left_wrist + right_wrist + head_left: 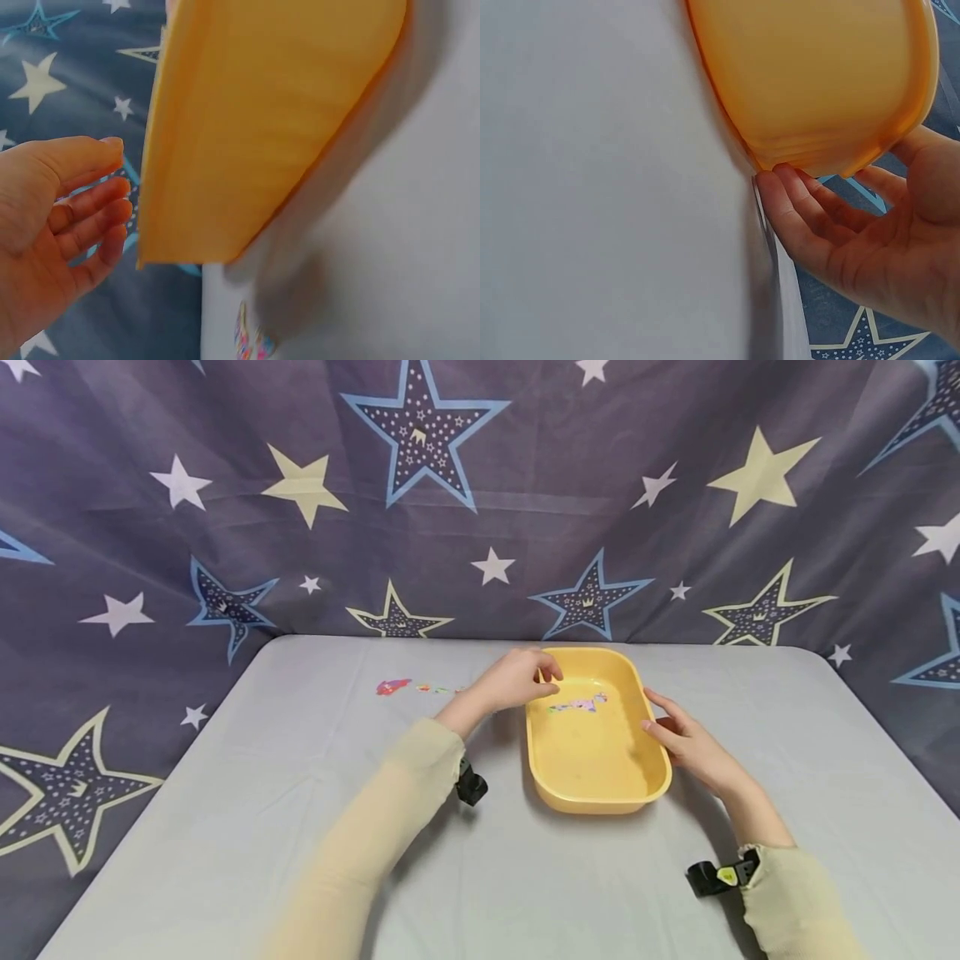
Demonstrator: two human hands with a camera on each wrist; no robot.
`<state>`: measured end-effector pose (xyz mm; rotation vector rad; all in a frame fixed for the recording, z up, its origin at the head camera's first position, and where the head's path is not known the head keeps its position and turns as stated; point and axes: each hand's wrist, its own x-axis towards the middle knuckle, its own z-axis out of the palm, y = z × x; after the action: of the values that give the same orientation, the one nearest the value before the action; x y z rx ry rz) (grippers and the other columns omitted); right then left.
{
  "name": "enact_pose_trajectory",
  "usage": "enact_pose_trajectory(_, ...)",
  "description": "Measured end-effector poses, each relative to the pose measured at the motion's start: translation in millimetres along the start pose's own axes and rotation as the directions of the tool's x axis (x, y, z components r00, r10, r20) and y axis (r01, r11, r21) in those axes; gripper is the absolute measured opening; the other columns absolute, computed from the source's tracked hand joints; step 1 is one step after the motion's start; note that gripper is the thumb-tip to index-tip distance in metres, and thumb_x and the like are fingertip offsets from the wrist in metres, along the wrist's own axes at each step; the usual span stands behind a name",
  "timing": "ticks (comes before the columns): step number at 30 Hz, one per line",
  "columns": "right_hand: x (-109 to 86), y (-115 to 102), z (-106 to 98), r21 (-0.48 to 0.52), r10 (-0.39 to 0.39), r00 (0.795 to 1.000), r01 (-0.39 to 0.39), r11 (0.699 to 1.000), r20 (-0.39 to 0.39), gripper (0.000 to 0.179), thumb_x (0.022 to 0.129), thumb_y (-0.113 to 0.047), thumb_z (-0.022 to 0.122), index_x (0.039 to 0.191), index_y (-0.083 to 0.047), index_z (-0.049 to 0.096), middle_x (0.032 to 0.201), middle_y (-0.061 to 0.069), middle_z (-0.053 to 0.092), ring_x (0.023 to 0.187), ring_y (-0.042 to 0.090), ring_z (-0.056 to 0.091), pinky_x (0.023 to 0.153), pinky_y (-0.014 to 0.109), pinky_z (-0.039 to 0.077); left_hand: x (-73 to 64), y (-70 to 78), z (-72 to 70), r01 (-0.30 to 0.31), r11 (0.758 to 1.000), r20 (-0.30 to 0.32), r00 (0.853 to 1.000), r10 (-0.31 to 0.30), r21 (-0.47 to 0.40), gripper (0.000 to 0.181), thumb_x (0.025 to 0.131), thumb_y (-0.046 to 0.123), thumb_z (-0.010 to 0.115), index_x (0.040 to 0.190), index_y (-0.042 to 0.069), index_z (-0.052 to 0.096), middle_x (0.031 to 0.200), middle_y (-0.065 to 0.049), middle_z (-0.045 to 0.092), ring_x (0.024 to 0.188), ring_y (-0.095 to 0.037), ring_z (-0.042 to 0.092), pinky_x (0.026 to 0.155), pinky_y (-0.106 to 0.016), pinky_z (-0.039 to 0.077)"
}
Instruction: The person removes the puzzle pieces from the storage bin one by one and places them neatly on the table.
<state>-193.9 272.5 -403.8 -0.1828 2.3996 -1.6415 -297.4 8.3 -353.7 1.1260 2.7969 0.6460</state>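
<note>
A yellow rectangular plastic tub (588,760) sits on the light cloth, its open side up. Inside it, toward the far end, lies a small flat colourful piece (583,704), mostly purple. My right hand (693,747) grips the tub's right side, thumb over the rim and fingers against the outer wall. The right wrist view also has this hand (855,232) at the tub's wall. Beside the far left rim, my left hand (517,678) has loosely bent fingers. In the left wrist view a gap separates that hand (67,217) from the tub, with nothing between its fingertips.
Left of the tub, a red and pink flat piece (393,687) lies on the cloth-covered table (225,827). Small coloured bits (423,687) run in a row beside it, partly behind the left forearm. A star-patterned curtain (450,552) stands along the table's far edge.
</note>
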Motion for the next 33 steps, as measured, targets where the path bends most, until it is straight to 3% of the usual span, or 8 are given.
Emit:
enact_pose_trajectory(7, 0.3, 0.2, -0.5, 0.004, -0.004, 1.000, 0.004, 1.000, 0.003, 0.065, 0.096, -0.027, 0.044, 0.147, -0.013, 0.006, 0.125, 0.035, 0.040, 0.089, 0.010, 0.058, 0.070, 0.027, 0.051, 13.4, 7.0, 13.8, -0.027, 1.000, 0.030, 0.999, 0.028, -0.007, 0.020, 0.083, 0.021, 0.065, 0.100, 0.011, 0.066, 0.091, 0.000, 0.062, 0.084, -0.013, 0.056, 0.073, -0.022, 0.042)
enact_pose_trajectory(15, 1.1, 1.0, -0.3, 0.005, -0.009, 1.000, 0.009, 1.000, 0.007, 0.065, 0.096, -0.027, 0.044, 0.147, -0.015, 0.006, 0.124, 0.034, 0.041, 0.089, 0.012, 0.058, 0.070, 0.028, 0.051, 24.5, 1.1, 25.2, -0.052, 0.998, 0.120, 0.992, 0.047, 0.044, 0.020, 0.080, 0.019, 0.068, 0.099, 0.011, 0.066, 0.092, -0.002, 0.061, 0.085, -0.012, 0.053, 0.076, -0.020, 0.041)
enact_pose_trajectory(19, 1.3, 1.5, -0.7, 0.002, -0.010, 1.000, 0.010, 1.000, 0.002, 0.065, 0.096, -0.027, 0.044, 0.147, -0.015, 0.007, 0.123, 0.034, 0.042, 0.089, 0.012, 0.058, 0.069, 0.027, 0.051, 29.3, 0.8, 28.2, -0.058, 0.994, 0.137, 0.990, 0.044, 0.098, 0.020, 0.080, 0.019, 0.068, 0.098, 0.010, 0.065, 0.092, -0.004, 0.061, 0.083, -0.012, 0.052, 0.077, -0.022, 0.041)
enact_pose_trajectory(27, 2.1, 1.1, 0.2, -0.004, -0.006, 1.000, 0.006, 1.000, 0.003, 0.065, 0.096, -0.028, 0.044, 0.147, -0.015, 0.007, 0.122, 0.033, 0.043, 0.089, 0.014, 0.058, 0.070, 0.028, 0.051, 31.0, 6.2, 33.3, 0.027, 0.977, 0.182, 0.981, -0.067, 0.211, 0.021, 0.078, 0.024, 0.069, 0.098, 0.017, 0.066, 0.081, 0.006, 0.058, 0.079, -0.010, 0.053, 0.067, -0.026, 0.042)
enact_pose_trajectory(33, 1.5, 1.8, -0.1, -0.008, -0.008, 1.000, 0.008, 1.000, -0.001, 0.064, 0.096, -0.028, 0.044, 0.147, -0.015, 0.007, 0.123, 0.034, 0.043, 0.090, 0.014, 0.058, 0.070, 0.027, 0.051, 32.7, 7.6, 39.7, 0.051, 0.945, 0.189, 0.975, -0.118, 0.324, 0.023, 0.077, 0.028, 0.070, 0.097, 0.018, 0.066, 0.088, 0.007, 0.063, 0.084, -0.011, 0.055, 0.075, -0.030, 0.044)
